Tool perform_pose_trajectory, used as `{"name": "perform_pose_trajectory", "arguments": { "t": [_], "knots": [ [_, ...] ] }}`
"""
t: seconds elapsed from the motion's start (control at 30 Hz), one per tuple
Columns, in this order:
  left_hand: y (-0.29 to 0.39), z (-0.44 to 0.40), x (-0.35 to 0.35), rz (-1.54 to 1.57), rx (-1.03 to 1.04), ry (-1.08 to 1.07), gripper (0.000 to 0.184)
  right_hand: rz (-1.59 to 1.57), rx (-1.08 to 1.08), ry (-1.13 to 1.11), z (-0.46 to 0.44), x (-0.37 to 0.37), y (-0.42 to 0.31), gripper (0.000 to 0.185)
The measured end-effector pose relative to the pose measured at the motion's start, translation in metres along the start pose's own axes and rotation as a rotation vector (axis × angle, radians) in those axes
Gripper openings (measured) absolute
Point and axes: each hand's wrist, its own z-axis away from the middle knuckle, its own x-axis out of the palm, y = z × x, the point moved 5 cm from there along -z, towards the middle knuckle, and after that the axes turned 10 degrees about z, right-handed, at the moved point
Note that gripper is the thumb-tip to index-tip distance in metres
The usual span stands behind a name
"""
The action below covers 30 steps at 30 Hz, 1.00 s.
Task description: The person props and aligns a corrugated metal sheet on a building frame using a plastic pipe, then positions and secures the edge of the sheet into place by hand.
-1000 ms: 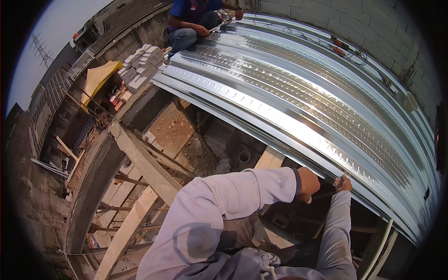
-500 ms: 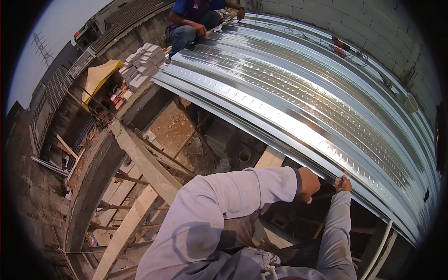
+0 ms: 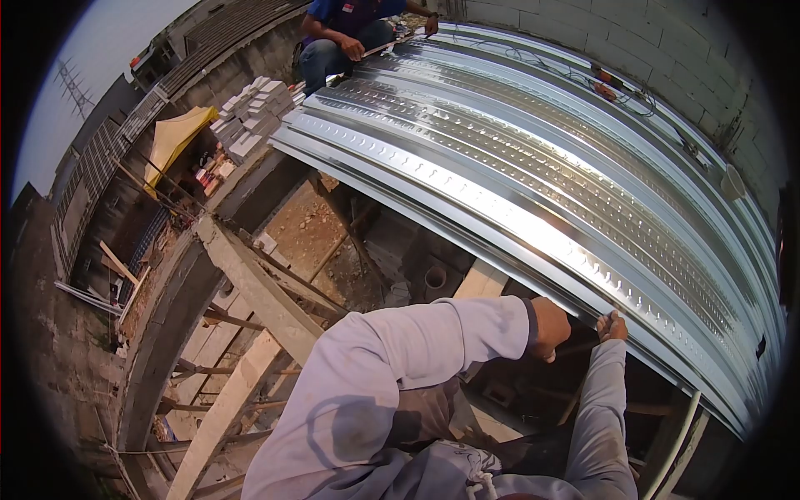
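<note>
Ribbed, shiny metal decking sheets spread across the upper right, with dimpled rows along their ribs. My right hand has its fingers closed on the near edge of the closest sheet. Just left of it, my left hand is bent down at the wrist beside the same edge, its fingers curled. What those fingers hold, if anything, is hidden behind the hand. Both arms wear light grey sleeves, the left one crossing in front of my body.
Below the sheets' near edge is an open drop with wooden planks and concrete beams. A co-worker crouches at the far end, a thin strip between their hands. An orange power tool and cables lie near the block wall.
The co-worker's near hand has shifted slightly, and the thin strip between their hands shows more clearly. My own hands stay at the same place by the sheet edge.
</note>
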Motion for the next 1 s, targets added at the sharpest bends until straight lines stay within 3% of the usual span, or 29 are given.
{"name": "perform_pose_trajectory", "arguments": {
  "t": [1.0],
  "knots": [
    [0.001,0.001,-0.001,-0.005,-0.01,-0.003,0.032,-0.028,0.004,-0.006,0.005,0.002,-0.002,0.02]
  ]
}}
